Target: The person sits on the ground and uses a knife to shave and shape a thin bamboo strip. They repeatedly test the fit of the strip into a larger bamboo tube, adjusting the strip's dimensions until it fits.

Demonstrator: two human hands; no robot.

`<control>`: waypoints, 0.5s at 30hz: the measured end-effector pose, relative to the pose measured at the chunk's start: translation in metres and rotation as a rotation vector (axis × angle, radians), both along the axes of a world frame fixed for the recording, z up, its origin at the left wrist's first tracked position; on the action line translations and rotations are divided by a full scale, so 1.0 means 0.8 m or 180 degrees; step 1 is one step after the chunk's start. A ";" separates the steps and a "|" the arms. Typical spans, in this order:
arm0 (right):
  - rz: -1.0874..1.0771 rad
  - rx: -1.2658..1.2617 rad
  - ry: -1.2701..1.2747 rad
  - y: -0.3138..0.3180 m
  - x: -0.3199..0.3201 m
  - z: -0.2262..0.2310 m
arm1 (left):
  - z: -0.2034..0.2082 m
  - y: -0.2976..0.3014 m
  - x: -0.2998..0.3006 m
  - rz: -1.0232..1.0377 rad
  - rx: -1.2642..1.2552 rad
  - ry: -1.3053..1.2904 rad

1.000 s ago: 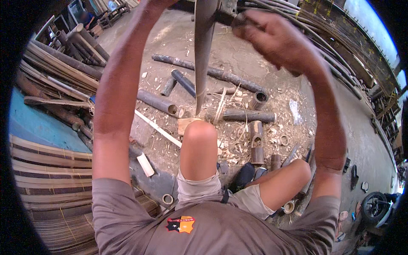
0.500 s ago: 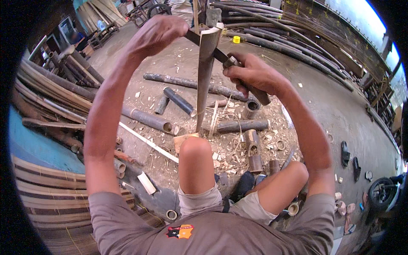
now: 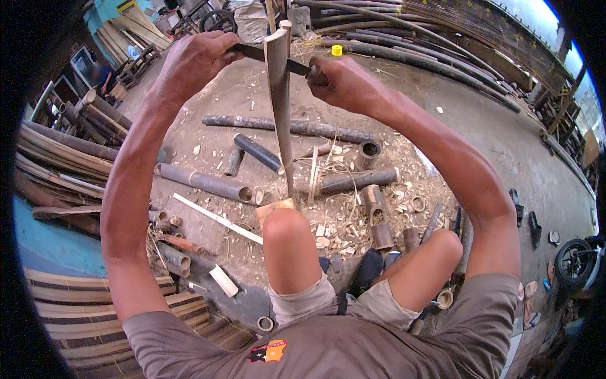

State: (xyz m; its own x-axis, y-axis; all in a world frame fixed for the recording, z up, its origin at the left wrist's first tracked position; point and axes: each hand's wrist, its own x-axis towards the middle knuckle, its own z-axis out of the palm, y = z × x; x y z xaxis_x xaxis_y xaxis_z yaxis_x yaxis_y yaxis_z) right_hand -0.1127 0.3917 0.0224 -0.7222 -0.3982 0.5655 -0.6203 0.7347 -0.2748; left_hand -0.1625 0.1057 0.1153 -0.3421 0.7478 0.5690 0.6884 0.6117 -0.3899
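Split bamboo (image 3: 277,82) stands nearly upright, running from mid-view toward 12 o'clock, its lower end just by a wooden block (image 3: 269,210) beyond the person's bent knee. At 11 o'clock the left hand (image 3: 196,63) grasps one end of a dark knife (image 3: 251,52); the blade passes behind the bamboo near its top, and at 1 o'clock the right hand (image 3: 348,83) is clenched round the other end.

A blue surface (image 3: 47,230) shows near 9 o'clock, with long poles (image 3: 68,147) heaped between 9 and 10. Stacked slats (image 3: 82,295) fill 8 o'clock; another person (image 3: 108,82) is further back at 10. Grey-brown floor (image 3: 221,101) spreads across the middle, littered with pale shavings (image 3: 341,234), thickest from 3 to 5 o'clock. More poles (image 3: 423,57) are piled past 1 o'clock. Dark sandals (image 3: 535,228) lie just past 3, and a wheel (image 3: 574,261) shows between 3 and 4.

Among hollow things, a thick tube (image 3: 205,182) lies at 9 o'clock, its open end dark inside. Between 11 and 12 is a pale sack (image 3: 249,22), its contents hidden. A short tube (image 3: 368,155) at 2 o'clock has a dark mouth; whether it holds anything cannot be told.
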 end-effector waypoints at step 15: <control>0.0021 -0.0681 -0.1679 -0.046 0.019 0.023 | -0.070 0.037 0.052 -0.0776 0.2832 -0.0459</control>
State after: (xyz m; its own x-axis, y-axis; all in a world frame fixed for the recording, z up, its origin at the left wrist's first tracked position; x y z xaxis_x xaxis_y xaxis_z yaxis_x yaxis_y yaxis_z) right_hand -0.0977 0.3552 0.0406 -0.9267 -0.3199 0.1974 -0.3630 0.6251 -0.6910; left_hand -0.1212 0.1355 0.0590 -0.3452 0.1178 0.9311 0.8422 0.4766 0.2519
